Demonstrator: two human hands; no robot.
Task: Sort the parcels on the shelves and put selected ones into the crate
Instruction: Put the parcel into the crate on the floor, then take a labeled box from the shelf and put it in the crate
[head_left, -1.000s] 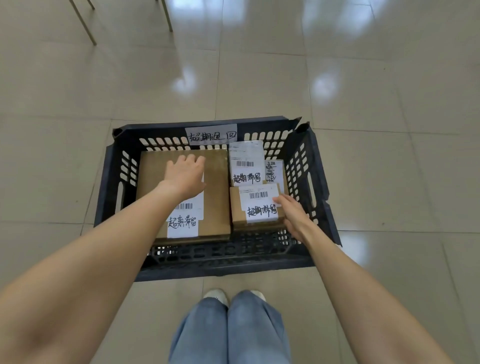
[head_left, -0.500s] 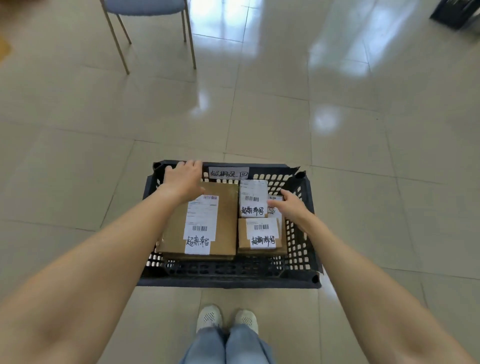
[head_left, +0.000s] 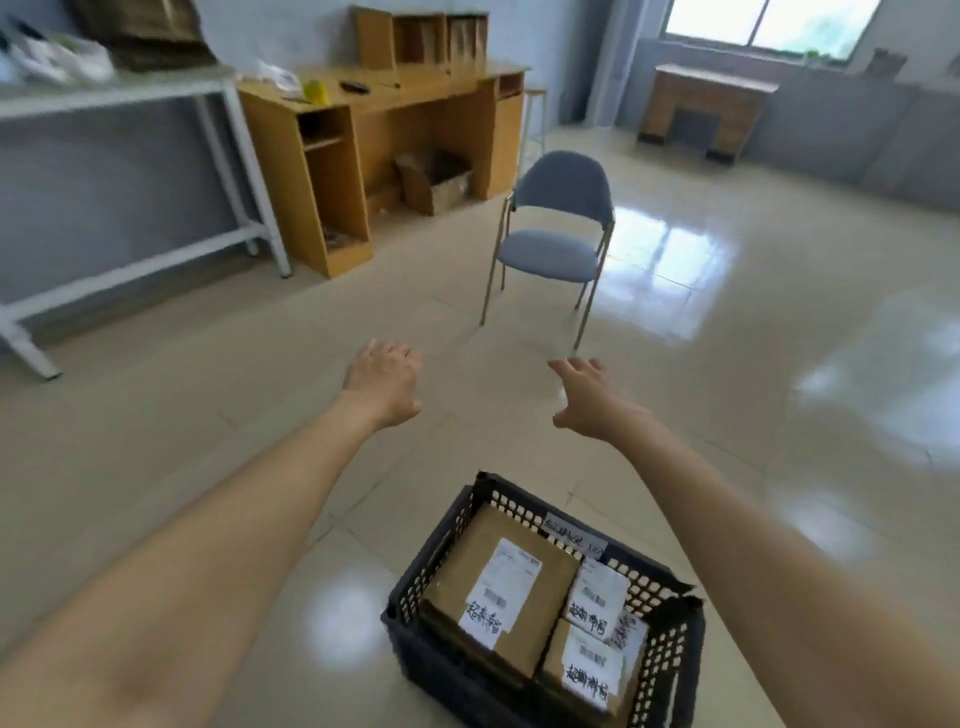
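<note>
Crate (head_left: 670, 670) of black plastic sits on the floor (head_left: 260, 467), nearer than both hands and below them, closer under the right forearm. Inside: one large parcel (head_left: 524, 618) on the side toward the left hand, two smaller parcels (head_left: 597, 603) on the side toward the right, all label-up and packed touching. A paper tag is fixed on the far rim.

Left hand (head_left: 384, 387) raised, fingers loosely spread, holding nothing. Right hand (head_left: 592, 397) likewise spread and empty, thumb out. Both hang in the air, well apart from the crate and from each other.

Beyond the hands: a blue chair (head_left: 556, 228), straight ahead. Far left of the left hand, a white metal shelf (head_left: 130, 93) with bags and boxes on it, blurred; beside it a wooden worktop (head_left: 395, 98) with cubbies.

Judgement: the step looks like going back to the shelf for more parcels. To do it well: step round the chair, read each label before lifting, take only marked ones, carry flat with both hands. Crate is near full on its top layer, so the next parcel must stack flat, label up.
</note>
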